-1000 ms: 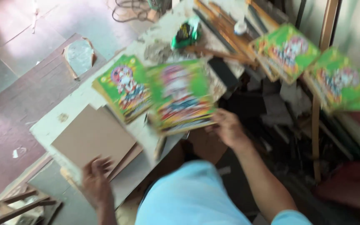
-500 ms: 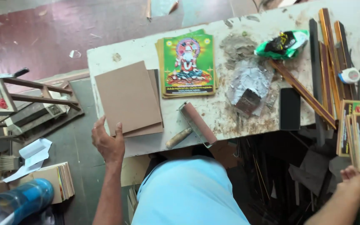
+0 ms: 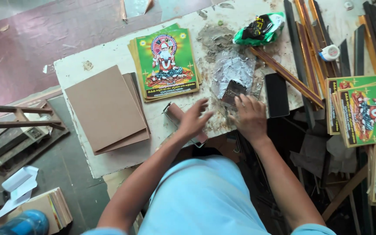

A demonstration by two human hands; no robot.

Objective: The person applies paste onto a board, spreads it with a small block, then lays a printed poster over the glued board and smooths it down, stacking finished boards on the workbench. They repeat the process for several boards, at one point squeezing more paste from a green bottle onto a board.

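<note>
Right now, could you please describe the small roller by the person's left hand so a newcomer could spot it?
On the white worktable, look at the near edge, right of the brown boards. The roller lies under the left hand: a pinkish-brown cylinder in a wire frame, the only round tool there.

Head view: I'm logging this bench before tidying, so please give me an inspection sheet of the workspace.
Surface: white worktable, stained with grey paste.
Job's things: pink paint roller under the left hand; small metal scraper at the right fingertips.
Clutter: brown board stack, green printed pictures, wooden frame strips, green-black bag, black flat slab.
Grippers: left hand and right hand, fingers spread.
Cables: nothing seen.
Surroundings: more green prints right; wooden rack left.
</note>
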